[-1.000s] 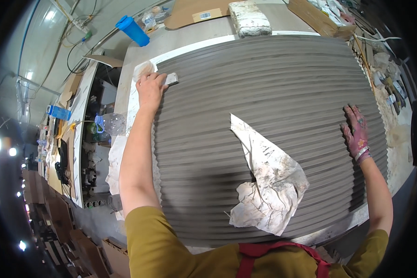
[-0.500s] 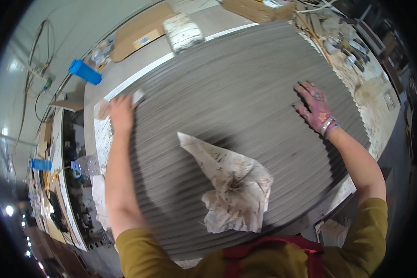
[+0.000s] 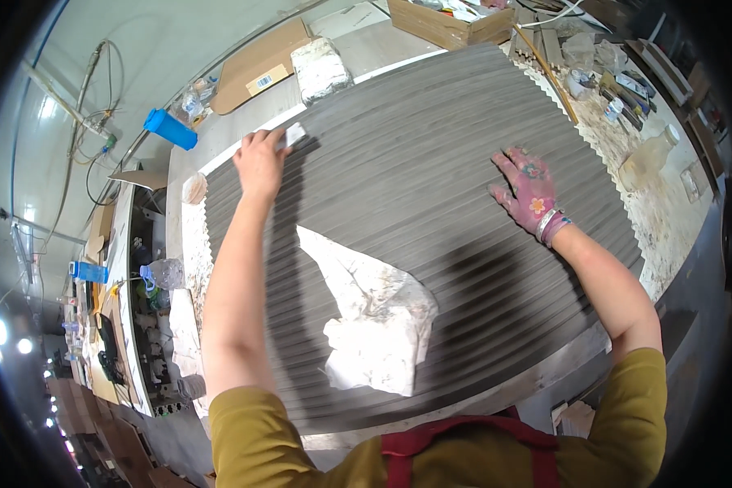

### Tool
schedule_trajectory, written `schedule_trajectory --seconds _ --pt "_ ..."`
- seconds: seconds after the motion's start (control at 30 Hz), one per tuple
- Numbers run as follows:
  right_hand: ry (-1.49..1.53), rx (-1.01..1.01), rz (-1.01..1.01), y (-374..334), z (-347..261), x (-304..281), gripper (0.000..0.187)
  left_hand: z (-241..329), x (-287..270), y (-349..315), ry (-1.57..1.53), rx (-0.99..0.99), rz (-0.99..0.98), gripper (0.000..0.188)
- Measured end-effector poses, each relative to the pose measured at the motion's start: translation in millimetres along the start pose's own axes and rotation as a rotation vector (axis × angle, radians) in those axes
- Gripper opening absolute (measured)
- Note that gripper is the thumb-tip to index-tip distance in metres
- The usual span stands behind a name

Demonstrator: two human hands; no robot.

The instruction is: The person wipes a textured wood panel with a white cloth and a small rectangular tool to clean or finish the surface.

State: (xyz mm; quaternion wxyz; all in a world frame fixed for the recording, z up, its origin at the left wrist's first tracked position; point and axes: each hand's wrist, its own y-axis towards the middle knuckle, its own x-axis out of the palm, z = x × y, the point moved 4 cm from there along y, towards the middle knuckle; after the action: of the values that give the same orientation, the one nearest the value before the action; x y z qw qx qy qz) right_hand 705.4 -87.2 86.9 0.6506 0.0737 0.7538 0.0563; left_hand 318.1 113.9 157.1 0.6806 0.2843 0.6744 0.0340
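Observation:
A large grey ribbed panel (image 3: 431,220) with streaky lines lies across the bench in front of me. My left hand (image 3: 260,165), bare, is closed at the panel's far left edge. Its fingers grip a small white piece (image 3: 295,133) whose kind I cannot make out; it rests against the ribs. In a pink flowered glove, my right hand (image 3: 529,193) lies on the panel's right part with fingers spread, holding nothing. A crumpled, stained white cloth (image 3: 382,317) sits on the panel nearer my body, touched by neither hand.
Beyond the panel are a blue bottle (image 3: 171,128), a flat piece of cardboard (image 3: 260,65), a white wrapped bundle (image 3: 321,70) and an open cardboard box (image 3: 450,24). A stick (image 3: 546,75), tools and a plastic jug (image 3: 651,157) stand along the right side. Shelving (image 3: 142,285) is at left.
My left hand has slid away from me and to the right along the panel's edge with the white piece. My right hand stays spread on the panel. The whole view has shifted slightly.

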Motion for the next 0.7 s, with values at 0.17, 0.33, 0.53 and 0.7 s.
schedule_trajectory --seconds 0.17,0.33,0.53,0.7 --pt "0.264 -0.125 0.099 -13 48 -31 0.055 10 18 21 0.063 -0.15 -0.063 0.034" --pt "0.013 -0.044 -0.046 -66 146 -55 0.061 -3 46 31 0.079 -0.296 -0.151 0.034" --pt "-0.069 0.015 -0.094 -77 158 -45 0.059 62 81 74 -0.065 0.019 -0.183 0.034" --pt "-0.049 0.019 -0.11 -72 153 -44 0.058 135 95 96 -0.027 0.099 -0.064 0.031"
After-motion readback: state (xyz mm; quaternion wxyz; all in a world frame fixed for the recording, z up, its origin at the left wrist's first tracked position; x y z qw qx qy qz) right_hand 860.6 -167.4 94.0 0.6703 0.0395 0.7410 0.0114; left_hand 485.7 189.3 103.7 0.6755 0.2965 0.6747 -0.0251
